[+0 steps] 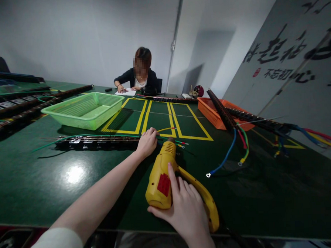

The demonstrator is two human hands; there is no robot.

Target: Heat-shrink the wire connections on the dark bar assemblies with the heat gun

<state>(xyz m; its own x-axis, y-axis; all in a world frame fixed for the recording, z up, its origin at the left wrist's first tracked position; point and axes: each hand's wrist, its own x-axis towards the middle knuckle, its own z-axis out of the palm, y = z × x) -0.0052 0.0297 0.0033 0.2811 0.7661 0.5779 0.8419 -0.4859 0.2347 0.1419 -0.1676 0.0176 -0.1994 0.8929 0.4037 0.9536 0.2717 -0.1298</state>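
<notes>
A yellow heat gun (pixel 158 165) is gripped in my right hand (pixel 188 204), its nozzle pointing away from me. The nozzle is close to several coloured wire ends with ring terminals (pixel 182 146). My left hand (pixel 147 142) is closed around the end of a black wire harness (pixel 97 142) lying across the green table; its wires pass under my fingers, partly hidden. A green wire (pixel 72 136) runs along the harness, and a yellow wire with a red sleeve (pixel 167 129) sticks out beyond my left hand.
Behind the harness stands a light green basket (pixel 90 122). To the right, an orange basket (pixel 209 116) has dark harnesses (pixel 223 110) leaning on it, with blue, red and yellow-green leads hanging down. More harnesses (pixel 23 113) lie left. A person (pixel 149 78) sits across the table (pixel 41 182) with paper.
</notes>
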